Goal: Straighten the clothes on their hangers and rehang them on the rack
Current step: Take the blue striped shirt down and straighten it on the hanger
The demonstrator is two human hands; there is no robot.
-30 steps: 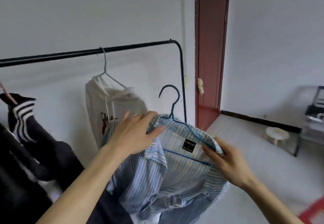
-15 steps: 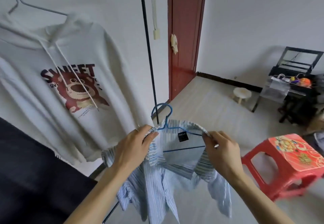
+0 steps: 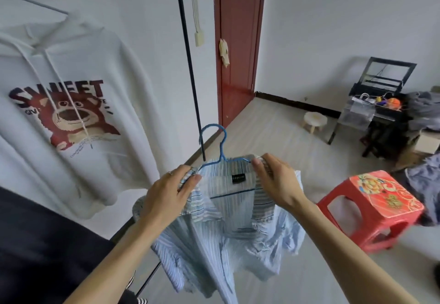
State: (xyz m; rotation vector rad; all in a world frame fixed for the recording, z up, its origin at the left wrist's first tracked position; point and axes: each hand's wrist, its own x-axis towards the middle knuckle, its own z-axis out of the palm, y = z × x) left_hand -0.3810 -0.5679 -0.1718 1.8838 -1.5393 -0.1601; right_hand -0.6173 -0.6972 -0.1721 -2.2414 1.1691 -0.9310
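A light blue striped shirt [image 3: 228,239] hangs on a blue wire hanger [image 3: 220,148] in front of me, off the rack. My left hand [image 3: 166,194] grips the shirt's left shoulder at the collar. My right hand [image 3: 276,180] pinches the right side of the collar over the hanger arm. The hanger's hook points up, free in the air. The black rack's upright post [image 3: 190,70] stands just behind the hook. A white hoodie [image 3: 78,113] with a bear print hangs on the rack at the left.
A dark garment [image 3: 35,244] fills the lower left. A red plastic stool [image 3: 371,208] stands at the right. Farther back are a small white stool [image 3: 314,120], a black table [image 3: 381,111] with clutter, and a red door [image 3: 238,42].
The view has dropped and shifted right; the rack's top bar is out of sight. The shirt sits lower, and both hands have closed on the collar at either side of the hanger.
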